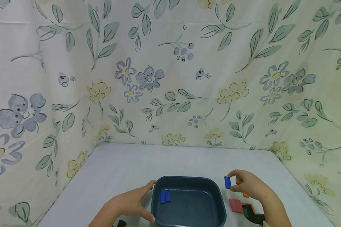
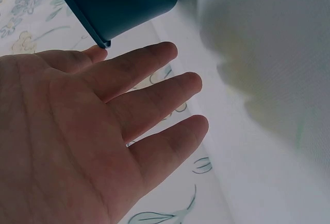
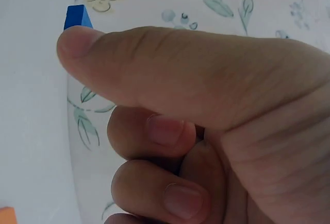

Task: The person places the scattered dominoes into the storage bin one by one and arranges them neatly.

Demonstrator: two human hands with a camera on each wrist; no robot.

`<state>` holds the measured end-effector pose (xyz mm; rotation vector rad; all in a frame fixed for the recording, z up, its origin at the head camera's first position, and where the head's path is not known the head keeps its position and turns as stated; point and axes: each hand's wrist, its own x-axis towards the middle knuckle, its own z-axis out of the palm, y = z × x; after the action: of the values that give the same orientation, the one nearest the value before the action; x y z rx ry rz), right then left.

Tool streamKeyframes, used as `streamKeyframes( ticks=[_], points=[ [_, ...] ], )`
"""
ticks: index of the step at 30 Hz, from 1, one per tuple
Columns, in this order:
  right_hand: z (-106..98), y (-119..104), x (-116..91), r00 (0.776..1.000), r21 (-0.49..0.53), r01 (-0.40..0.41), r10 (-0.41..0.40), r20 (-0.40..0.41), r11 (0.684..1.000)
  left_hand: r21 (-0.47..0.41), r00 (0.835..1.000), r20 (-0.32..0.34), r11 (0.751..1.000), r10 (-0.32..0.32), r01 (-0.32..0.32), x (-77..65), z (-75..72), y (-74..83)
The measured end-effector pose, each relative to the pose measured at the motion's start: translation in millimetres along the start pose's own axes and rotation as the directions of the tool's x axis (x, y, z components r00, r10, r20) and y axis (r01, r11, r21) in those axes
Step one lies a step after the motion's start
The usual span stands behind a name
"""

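My right hand pinches a small blue block between thumb and forefinger, just off the right rim of a dark teal tray. In the right wrist view the blue block peeks out past the thumb, which hides most of it. Two more blue blocks lie side by side on the left part of the tray floor. At the tray's left rim is my left hand, thumb and fingers spread. The left wrist view shows its fingers straight, the tray's outer wall right beside the fingertips.
Pink-red blocks lie on the white table under my right wrist, with orange pieces partly hidden there. Flowered cloth hangs behind the table and along both sides.
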<state>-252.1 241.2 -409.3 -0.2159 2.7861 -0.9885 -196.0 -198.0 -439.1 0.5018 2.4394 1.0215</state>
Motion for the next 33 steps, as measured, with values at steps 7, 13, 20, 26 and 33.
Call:
streamKeyframes(
  ticks=[7, 13, 20, 26, 33],
  points=[
    [4, -12, -4, 0.998, 0.022, 0.065, -0.065, 0.010, 0.998, -0.004, 1.000, -0.007, 1.000, -0.006, 0.006, 0.5, 1.0, -0.2],
    [7, -19, -7, 0.996, 0.020, 0.089, -0.089, 0.003, 0.996, 0.000, 1.000, -0.005, 1.000, -0.011, 0.011, 1.1, 1.2, 0.4],
    [9, -27, -9, 0.982, 0.024, 0.186, -0.186, 0.017, 0.982, -0.001, 1.000, -0.004, 1.000, 0.004, -0.004, 1.5, 0.3, -0.3],
    [12, -37, -13, 0.967, 0.038, 0.246, -0.248, 0.055, 0.968, -0.007, 1.000, -0.012, 1.000, 0.002, -0.002, 1.2, 1.2, 0.5],
    [16, -46, -14, 0.951, 0.035, 0.294, -0.296, 0.086, 0.955, -0.003, 1.000, -0.020, 1.000, -0.010, 0.010, 0.8, 1.8, 1.2]
  ],
)
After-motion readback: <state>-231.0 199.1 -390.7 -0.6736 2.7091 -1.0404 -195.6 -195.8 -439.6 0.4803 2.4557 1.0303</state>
